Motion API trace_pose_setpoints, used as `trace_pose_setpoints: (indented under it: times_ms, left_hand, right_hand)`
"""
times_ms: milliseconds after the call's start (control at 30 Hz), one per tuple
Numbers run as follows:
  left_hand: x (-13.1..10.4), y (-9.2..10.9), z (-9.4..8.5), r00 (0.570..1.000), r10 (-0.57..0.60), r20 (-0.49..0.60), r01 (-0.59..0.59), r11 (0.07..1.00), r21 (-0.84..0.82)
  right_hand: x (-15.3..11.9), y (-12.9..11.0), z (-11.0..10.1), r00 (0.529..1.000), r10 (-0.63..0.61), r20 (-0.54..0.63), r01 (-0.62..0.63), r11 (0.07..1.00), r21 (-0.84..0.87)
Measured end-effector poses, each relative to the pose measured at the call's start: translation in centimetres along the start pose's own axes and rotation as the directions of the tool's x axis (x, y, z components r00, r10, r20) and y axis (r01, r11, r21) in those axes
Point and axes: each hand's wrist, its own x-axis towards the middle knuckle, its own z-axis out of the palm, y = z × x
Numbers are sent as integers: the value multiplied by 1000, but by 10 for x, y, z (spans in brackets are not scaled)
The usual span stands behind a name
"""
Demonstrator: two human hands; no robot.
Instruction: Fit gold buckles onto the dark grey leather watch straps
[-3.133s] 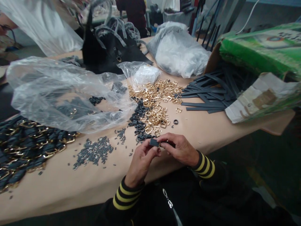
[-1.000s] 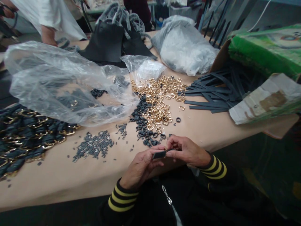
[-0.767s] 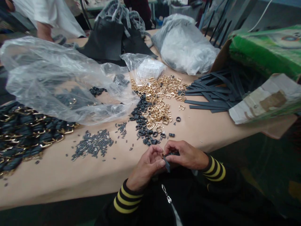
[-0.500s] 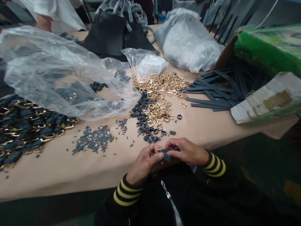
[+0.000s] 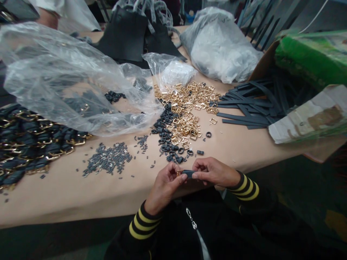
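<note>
Dark strap (image 5: 187, 174) pinched in both left hand (image 5: 166, 185) and right hand (image 5: 217, 173); gold buckle (image 5: 179, 173) held at left fingertips; loose buckles (image 5: 189, 125) heaped beyond.

On the tabletop (image 5: 127, 196) we have buckles (image 5: 187, 124) beyond our hands (image 5: 165, 185), straps (image 5: 249, 104) farther right, and a plastic bag (image 5: 54, 83) ahead-left.
</note>
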Motion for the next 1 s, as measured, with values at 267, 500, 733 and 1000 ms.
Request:
trace_pose_setpoints:
  times_ms: [267,500,733,1000]
  left_hand:
    - [1,-2,3,996,-90,26,88,994,70]
    - [3,-3,2,988,-34,-151,40,998,40]
    - [3,-6,1,979,8,-203,1,999,42]
    - [2,-4,5,950,154,-273,-114,981,156]
  right_hand:
    - [1,-12,-7,968,-243,-62,187,863,-470]
    - [33,-25,-14,926,-236,-296,-92,618,-781]
    - [41,-27,-7,918,-234,-320,-175,486,-856]
    - [11,-40,-2,881,-327,-343,186,905,-384]
